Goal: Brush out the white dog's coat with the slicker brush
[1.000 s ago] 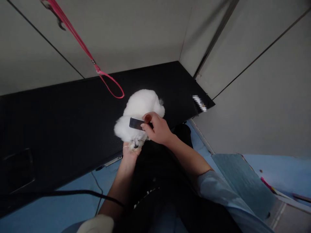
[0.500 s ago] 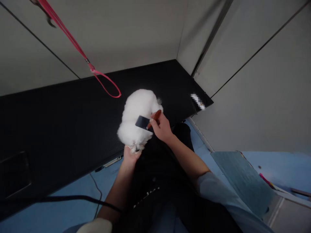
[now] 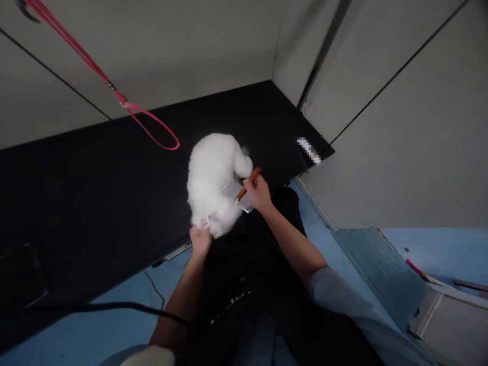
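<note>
A white fluffy dog [image 3: 211, 168] is on the black ribbed table [image 3: 95, 183], close to its near edge. My left hand [image 3: 200, 241] is closed on the dog at its near end; fur hides which part the fingers grip. My right hand [image 3: 260, 194] is wrapped round the wooden handle of a slicker brush [image 3: 247, 184]. The brush's flat head is against the dog's right side, pale and blurred, with its pin side hard to make out.
A pink strap loop [image 3: 152, 133] hangs left of the dog. A dark rectangular object [image 3: 23, 277] lies at the table's left. A black cable [image 3: 114, 306] crosses at lower left. Grey walls [image 3: 392, 127] stand behind and right. A grey-green board [image 3: 381, 274] is at lower right.
The slicker brush has tilted and shifted slightly right, its head no longer facing up dark. My left hand and the dog's near end have changed position slightly. The view has shifted a little.
</note>
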`<state>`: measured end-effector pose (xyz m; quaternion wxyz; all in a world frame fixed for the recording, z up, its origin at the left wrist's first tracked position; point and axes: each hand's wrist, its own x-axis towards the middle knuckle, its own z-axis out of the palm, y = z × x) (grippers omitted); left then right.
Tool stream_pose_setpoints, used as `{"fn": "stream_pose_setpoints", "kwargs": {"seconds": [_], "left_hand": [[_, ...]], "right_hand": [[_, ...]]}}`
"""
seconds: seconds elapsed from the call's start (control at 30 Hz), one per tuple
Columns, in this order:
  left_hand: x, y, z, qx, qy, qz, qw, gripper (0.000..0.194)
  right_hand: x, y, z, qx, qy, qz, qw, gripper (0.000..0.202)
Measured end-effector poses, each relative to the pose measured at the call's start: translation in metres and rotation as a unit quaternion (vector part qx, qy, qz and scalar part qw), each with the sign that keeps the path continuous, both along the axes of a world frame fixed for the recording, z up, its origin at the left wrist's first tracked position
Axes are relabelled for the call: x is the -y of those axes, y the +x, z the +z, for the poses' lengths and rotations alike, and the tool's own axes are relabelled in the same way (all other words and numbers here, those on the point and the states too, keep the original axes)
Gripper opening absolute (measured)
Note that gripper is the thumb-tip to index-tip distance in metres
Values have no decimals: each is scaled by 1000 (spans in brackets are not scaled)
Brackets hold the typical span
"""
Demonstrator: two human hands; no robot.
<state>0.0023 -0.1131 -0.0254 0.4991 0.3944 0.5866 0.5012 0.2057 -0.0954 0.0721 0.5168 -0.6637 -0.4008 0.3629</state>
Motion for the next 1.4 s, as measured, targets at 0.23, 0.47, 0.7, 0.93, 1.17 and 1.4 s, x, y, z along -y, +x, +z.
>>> {"fn": "stream_pose_setpoints", "kwargs": {"seconds": [0.23,0.47,0.7,0.93,1.17,1.4], "left_hand": [[11,-2,8,-93,55,-106,988,39],[13,7,5,-154,134,-170,964,38],[12,14,11,-177,216,-167,946,37],[-15,24,25,-89,141,-114,979,41],[-25,23,27,-4,42,-93,995,47],[-27,26,40,-145,89,-110,979,33]], "right_hand": [[24,-9,3,3,-20,50,999,17],[46,-5,2,-3,-19,20,1000,20],[61,8,-9,-43,5,-52,998,21],[62,13,-22,-90,29,-123,988,23],[54,8,-26,-77,50,-157,983,25],[59,6,-32,-88,30,-188,978,28]]}}
